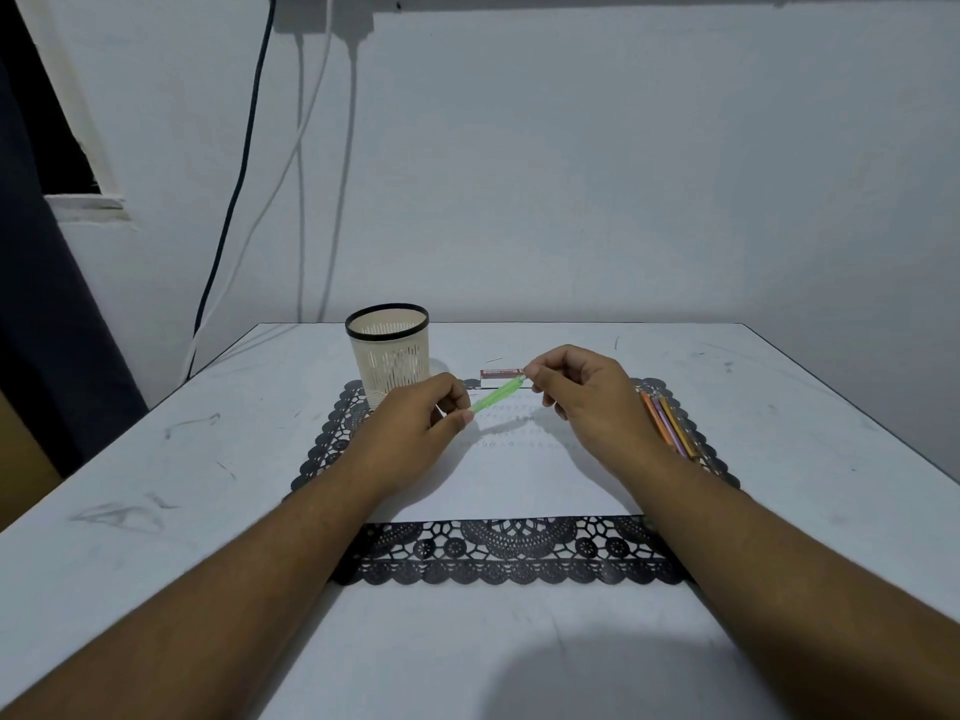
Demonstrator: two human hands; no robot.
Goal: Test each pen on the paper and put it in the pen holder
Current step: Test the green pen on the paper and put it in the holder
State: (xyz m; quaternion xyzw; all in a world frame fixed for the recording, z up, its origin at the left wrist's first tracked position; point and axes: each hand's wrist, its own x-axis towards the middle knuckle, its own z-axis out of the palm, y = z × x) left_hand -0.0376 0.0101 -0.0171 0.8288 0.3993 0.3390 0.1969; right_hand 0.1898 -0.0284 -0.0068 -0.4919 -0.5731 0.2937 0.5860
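A green pen [497,394] hangs in the air above the white paper [524,475], held at both ends. My left hand [415,433] pinches its near end and my right hand [592,397] pinches its far end. The paper shows a few faint rows of scribbles under the pen. The cream pen holder [389,356] with a black rim stands upright at the back left of the black lace mat [509,558], left of my hands. Several coloured pens [670,426] lie in a bunch on the mat's right edge, partly hidden behind my right wrist.
A small red and white eraser [501,374] lies behind the paper, just beyond the pen. The white table [156,459] carries grey smudges. Cables [311,148] hang down the wall behind the holder. A dark curtain is at the far left.
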